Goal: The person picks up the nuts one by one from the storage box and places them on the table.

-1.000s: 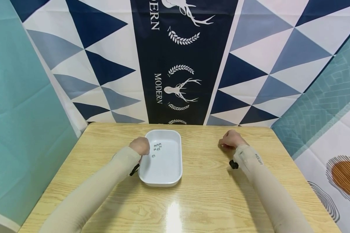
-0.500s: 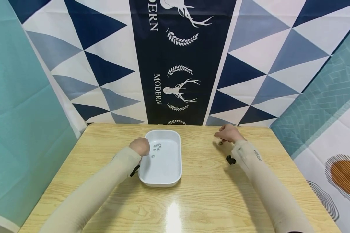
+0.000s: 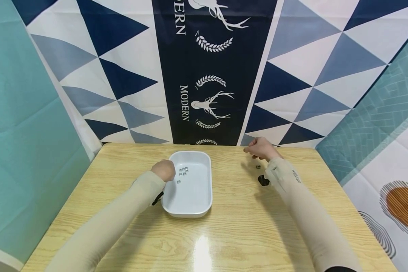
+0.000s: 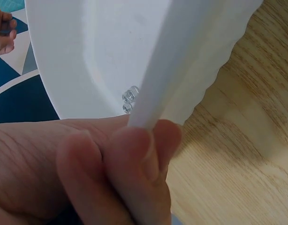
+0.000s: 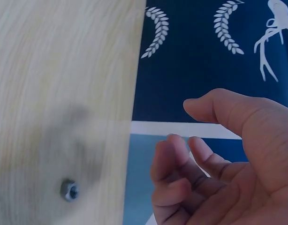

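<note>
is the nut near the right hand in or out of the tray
Out. The nut lies on the wooden tabletop, apart from the white tray.

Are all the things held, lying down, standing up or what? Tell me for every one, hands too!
White tray: right way up, held at one side.
Shiny nuts: lying inside the tray, most bunched together, one apart.
Left hand: pinching the tray's wall.
Right hand: raised, thumb and fingertips apart, nothing seen between them.
Single nut: lying on the wooden table, untouched.
Patterned cloth: hanging behind the table.
</note>
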`<action>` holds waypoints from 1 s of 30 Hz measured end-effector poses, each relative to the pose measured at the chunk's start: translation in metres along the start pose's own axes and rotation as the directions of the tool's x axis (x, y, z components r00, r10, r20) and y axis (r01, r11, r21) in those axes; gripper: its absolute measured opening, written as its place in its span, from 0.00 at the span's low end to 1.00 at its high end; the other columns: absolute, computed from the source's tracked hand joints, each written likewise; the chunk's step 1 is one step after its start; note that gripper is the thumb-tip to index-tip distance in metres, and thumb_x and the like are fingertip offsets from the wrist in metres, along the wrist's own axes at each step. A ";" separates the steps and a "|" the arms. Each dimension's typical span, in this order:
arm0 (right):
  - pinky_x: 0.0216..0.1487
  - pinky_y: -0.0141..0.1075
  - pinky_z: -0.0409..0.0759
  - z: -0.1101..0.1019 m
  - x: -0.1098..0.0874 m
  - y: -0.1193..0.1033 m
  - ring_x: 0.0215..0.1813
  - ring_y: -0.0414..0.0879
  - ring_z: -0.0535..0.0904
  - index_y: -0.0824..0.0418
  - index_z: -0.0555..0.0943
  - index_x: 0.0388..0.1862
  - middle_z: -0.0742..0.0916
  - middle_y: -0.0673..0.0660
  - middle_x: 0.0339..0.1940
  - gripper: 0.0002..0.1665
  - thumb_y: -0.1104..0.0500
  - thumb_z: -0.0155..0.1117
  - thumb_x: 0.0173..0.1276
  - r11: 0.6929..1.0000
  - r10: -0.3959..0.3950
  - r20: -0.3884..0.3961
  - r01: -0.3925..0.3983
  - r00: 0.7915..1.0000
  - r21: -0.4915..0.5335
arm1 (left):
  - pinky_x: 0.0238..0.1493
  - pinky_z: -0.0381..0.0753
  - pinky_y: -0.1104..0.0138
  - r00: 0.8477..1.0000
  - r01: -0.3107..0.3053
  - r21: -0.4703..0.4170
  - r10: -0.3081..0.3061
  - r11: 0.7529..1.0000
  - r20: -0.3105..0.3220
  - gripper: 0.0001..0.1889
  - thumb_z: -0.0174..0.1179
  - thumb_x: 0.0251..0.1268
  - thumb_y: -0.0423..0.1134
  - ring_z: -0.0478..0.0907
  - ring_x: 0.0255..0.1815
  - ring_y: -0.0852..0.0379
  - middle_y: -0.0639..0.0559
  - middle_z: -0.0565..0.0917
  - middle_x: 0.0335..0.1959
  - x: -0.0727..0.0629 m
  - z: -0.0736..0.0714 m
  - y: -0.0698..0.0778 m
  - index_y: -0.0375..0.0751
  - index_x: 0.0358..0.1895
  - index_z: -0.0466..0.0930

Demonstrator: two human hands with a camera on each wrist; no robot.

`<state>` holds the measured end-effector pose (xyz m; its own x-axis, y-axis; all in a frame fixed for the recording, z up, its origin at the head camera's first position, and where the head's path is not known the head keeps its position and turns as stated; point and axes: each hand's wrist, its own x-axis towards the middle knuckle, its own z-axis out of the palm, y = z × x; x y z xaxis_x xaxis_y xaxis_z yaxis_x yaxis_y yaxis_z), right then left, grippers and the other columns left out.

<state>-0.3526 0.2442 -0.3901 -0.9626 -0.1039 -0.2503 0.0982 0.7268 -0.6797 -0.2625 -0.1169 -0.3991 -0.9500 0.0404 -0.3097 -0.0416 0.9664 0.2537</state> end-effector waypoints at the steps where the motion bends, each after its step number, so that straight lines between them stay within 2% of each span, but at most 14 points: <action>1: 0.30 0.36 0.74 0.000 0.000 -0.002 0.29 0.43 0.82 0.62 0.73 0.43 0.81 0.53 0.36 0.15 0.54 0.66 0.71 1.000 0.001 -0.005 -0.001 1.000 0.004 | 0.26 0.81 0.68 1.000 -0.001 0.001 0.001 1.000 0.000 0.11 0.49 0.72 0.26 0.77 0.25 0.55 0.46 0.78 0.26 0.000 0.000 0.000 0.26 0.45 0.83; 4: 0.33 0.36 0.78 0.000 0.000 -0.009 0.29 0.42 0.83 0.64 0.73 0.48 0.83 0.56 0.39 0.17 0.54 0.66 0.71 1.000 -0.009 -0.012 0.009 1.000 0.012 | 0.27 0.82 0.67 1.000 0.004 0.003 -0.004 1.000 0.003 0.12 0.49 0.73 0.27 0.77 0.26 0.55 0.46 0.79 0.26 0.000 0.000 0.001 0.26 0.46 0.83; 11: 0.33 0.35 0.79 0.003 0.000 -0.029 0.32 0.45 0.86 0.63 0.73 0.48 0.84 0.56 0.39 0.18 0.54 0.68 0.70 0.998 -0.029 -0.006 0.029 1.000 0.052 | 0.28 0.84 0.67 1.000 0.020 -0.013 -0.020 1.000 0.005 0.13 0.48 0.73 0.27 0.79 0.27 0.55 0.46 0.79 0.27 0.001 0.002 0.000 0.25 0.50 0.82; 17: 0.34 0.35 0.80 0.009 0.003 -0.042 0.29 0.43 0.84 0.64 0.72 0.51 0.85 0.58 0.42 0.20 0.54 0.68 0.71 0.997 -0.032 0.024 0.031 0.999 0.078 | 0.28 0.84 0.67 1.000 0.019 -0.008 -0.019 1.000 0.000 0.14 0.47 0.74 0.27 0.79 0.27 0.55 0.45 0.78 0.27 0.000 0.002 0.000 0.24 0.51 0.81; 23: 0.35 0.34 0.86 0.020 0.004 -0.053 0.30 0.45 0.87 0.66 0.73 0.56 0.88 0.62 0.46 0.23 0.55 0.69 0.71 0.992 -0.059 0.037 0.054 0.998 0.115 | 0.27 0.84 0.66 1.000 0.019 0.007 -0.019 1.000 -0.002 0.15 0.46 0.75 0.28 0.79 0.26 0.55 0.45 0.79 0.26 0.000 0.002 0.000 0.25 0.51 0.82; 30: 0.38 0.34 0.88 0.034 0.006 -0.070 0.32 0.45 0.86 0.66 0.73 0.58 0.86 0.70 0.53 0.23 0.56 0.68 0.72 0.985 -0.078 0.057 0.069 0.995 0.159 | 0.25 0.82 0.67 1.000 0.020 0.025 -0.019 1.000 -0.006 0.15 0.46 0.76 0.29 0.78 0.25 0.55 0.46 0.79 0.26 -0.001 0.002 0.002 0.26 0.50 0.82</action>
<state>-0.3567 0.1697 -0.3671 -0.9513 -0.1992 -0.2351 0.0710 0.6008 -0.7963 -0.2611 -0.1142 -0.3998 -0.9508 0.0201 -0.3090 -0.0525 0.9730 0.2248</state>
